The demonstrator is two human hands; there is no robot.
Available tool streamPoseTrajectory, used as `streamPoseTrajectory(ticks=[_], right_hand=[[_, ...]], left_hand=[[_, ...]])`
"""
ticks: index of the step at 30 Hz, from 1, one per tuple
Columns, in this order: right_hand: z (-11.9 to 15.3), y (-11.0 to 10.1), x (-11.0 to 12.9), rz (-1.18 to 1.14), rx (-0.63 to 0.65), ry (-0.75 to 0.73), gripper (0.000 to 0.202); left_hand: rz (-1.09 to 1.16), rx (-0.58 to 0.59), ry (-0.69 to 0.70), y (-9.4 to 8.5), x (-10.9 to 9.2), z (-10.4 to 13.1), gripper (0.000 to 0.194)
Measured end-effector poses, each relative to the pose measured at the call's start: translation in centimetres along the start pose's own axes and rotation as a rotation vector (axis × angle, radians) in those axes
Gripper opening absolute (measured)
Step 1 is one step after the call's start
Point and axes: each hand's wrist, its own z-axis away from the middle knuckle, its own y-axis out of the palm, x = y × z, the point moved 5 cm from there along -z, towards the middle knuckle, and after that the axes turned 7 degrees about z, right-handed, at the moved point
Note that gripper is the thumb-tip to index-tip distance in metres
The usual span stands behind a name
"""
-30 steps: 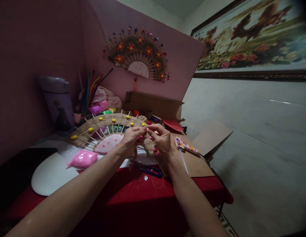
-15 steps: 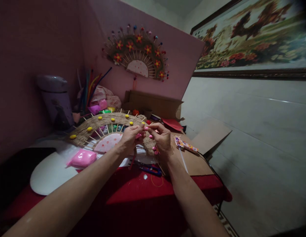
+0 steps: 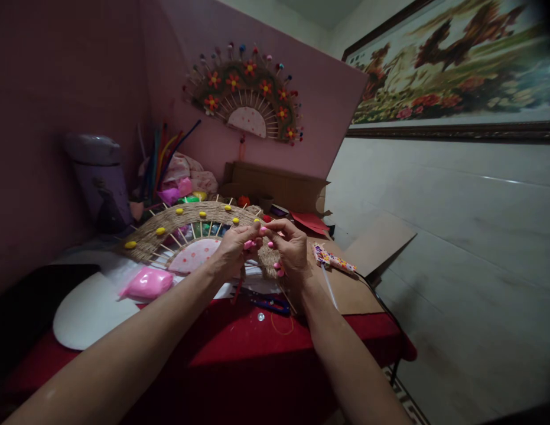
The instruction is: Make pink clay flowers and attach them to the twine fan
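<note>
Both forearms reached in from the lower corners of the view and converged above the tabletop [image 3: 204, 354]. The left hand [image 3: 234, 247] slanted up to the right, its fingers curled, thumb and forefinger drawn together toward the other hand. The right hand [image 3: 295, 245] was bent inward at the wrist, knuckles raised, with thumb and forefinger pointing left.

A small pink piece [image 3: 263, 230] lay right between the two sets of fingertips; the right grip pinched it from its side, while the left fingertips met it from the other. The left grip was also closed over a pink lump [image 3: 249, 244], just below its thumb. More pink bits [image 3: 278, 267] showed beside the right palm, though whether that hand held them could not be told.

Behind the hands lay a fan [image 3: 168, 223] of twine and sticks, dotted with yellow pieces [image 3: 160, 231], its right portion partly hidden by them. A pink packet [image 3: 149, 283] sat beyond the left forearm, and scissors [image 3: 275, 304] lay below the hands.
</note>
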Motion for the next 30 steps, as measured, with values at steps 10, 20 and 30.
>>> streamPoseTrajectory(ticks=[10,20,30], right_hand=[[0.0,-0.1,-0.1,0.031,0.002,0.055,0.026],[0.0,-0.1,0.0,0.037,-0.013,0.045,0.026],[-1.0,-4.7,-1.1,0.474,-0.462,0.016,0.029]], left_hand=[[-0.017,-0.039,0.010,0.1,-0.4,0.2,0.034],[-0.056,-0.014,0.046,0.1,-0.4,0.1,0.030],[-0.715,-0.141,0.401,-0.3,-0.7,0.3,0.015]])
